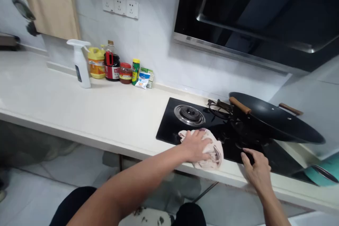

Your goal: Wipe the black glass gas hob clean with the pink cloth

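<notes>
My left hand point(195, 145) presses a crumpled pale pink cloth point(213, 152) flat onto the front of a black glass gas hob point(169, 127), just below the left burner point(189, 114). My right hand point(255, 169) rests with fingers spread on the hob's front edge, holding nothing. Just beyond it a large black wok point(275, 122) with wooden handles sits tilted over the right burner.
A white spray bottle point(81, 63), a yellow jug point(96, 63), a dark sauce bottle point(112, 64), jars and packets stand along the tiled wall. A range hood point(254, 17) hangs above the hob. A teal pan point(323, 173) sits at the far right.
</notes>
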Demonstrator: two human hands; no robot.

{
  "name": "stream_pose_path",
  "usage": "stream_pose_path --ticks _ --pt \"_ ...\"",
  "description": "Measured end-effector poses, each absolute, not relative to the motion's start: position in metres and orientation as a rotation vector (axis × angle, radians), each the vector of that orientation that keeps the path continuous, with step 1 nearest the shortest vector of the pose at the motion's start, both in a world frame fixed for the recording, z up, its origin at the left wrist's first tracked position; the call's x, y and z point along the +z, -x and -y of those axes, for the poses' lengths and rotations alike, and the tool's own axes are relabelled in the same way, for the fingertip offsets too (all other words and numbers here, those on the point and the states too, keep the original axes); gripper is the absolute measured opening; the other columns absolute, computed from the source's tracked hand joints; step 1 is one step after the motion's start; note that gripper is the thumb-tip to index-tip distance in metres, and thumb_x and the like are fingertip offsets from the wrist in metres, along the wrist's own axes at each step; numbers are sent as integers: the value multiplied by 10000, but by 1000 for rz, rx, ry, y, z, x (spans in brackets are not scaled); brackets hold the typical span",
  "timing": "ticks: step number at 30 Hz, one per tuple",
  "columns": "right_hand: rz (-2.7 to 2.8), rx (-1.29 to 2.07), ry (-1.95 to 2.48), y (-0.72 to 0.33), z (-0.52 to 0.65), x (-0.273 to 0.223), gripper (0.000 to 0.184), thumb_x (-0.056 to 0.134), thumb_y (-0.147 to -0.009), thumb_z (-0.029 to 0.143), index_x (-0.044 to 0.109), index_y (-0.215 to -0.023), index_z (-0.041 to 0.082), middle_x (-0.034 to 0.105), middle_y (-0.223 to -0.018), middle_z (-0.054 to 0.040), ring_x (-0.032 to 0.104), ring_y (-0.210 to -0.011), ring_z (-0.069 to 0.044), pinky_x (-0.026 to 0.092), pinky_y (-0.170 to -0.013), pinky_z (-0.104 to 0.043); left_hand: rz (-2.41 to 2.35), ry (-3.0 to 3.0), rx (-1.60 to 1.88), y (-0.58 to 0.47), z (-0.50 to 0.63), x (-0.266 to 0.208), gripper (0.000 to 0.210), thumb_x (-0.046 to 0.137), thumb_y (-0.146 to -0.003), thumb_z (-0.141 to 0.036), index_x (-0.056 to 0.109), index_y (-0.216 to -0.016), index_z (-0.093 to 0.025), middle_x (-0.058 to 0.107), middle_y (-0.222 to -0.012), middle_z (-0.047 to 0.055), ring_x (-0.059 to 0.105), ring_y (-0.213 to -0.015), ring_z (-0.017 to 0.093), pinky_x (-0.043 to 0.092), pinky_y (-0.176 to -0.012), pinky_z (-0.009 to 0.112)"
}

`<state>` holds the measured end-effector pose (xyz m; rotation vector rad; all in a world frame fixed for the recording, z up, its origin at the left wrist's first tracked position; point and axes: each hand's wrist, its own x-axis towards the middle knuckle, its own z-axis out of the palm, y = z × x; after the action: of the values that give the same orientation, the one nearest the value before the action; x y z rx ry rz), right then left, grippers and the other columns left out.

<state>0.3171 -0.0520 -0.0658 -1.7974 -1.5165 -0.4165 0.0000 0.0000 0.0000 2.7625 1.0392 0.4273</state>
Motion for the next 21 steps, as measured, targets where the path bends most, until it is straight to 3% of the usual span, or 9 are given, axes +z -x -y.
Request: stream_pose_path --ticks 5,9,13,17,19,21 --pt "1454 -242 2002 -337 52 -76 585 412 -839 633 732 -1068 200 687 -1119 -152 601 -954 -324 466 -870 -482 -1254 -2691 410 90 -8 -1 837 536 -836 -765 419 -1516 -290 220 -1691 129 198 -1531 371 209 -1189 625" --pt "1511 -348 2131 -328 51 -74 555 376 -860 587 747 -1060 225 678 -1183 -142 589 -1068 -362 460 -895 -505 -1556 -2555 345 190 -15 -3 940 502 -829 -797 278 -1598 -305 99 -1725 96 147 -1554 360 196 -1189 657" --pt "1532 -371 2174 -325 48 -74 541 389 -856 579 768 -1047 243 680 -1211 -142 599 -1109 -387 476 -871 -515 -1997 -2327 278 314 -24 -1 888 470 -857 -756 265 -1604 -320 73 -1727 101 113 -1560 375 173 -1161 708" --pt "1528 -365 2115 -335 44 -81 485 464 -812 594 794 -952 267 714 -1155 -128 637 -1037 -401 500 -788 -513 -2433 -2006 360 436 -13 4 880 435 -847 -785 366 -1567 -286 169 -1703 153 179 -1520 456 255 -1103 711" --pt "1503 -369 2071 -338 42 -85 450 489 -794 591 798 -899 280 725 -1123 -120 648 -1011 -398 508 -767 -510 -2658 -1840 430 482 3 4 914 428 -806 -847 476 -1501 -255 322 -1637 177 245 -1463 522 332 -1042 689" --pt "1489 -351 2039 -338 40 -88 431 495 -788 590 798 -870 295 728 -1118 -107 653 -1006 -387 516 -772 -509 -2794 -1839 526 510 22 2 879 350 -847 -838 552 -1424 -207 499 -1497 186 416 -1333 524 410 -963 643"
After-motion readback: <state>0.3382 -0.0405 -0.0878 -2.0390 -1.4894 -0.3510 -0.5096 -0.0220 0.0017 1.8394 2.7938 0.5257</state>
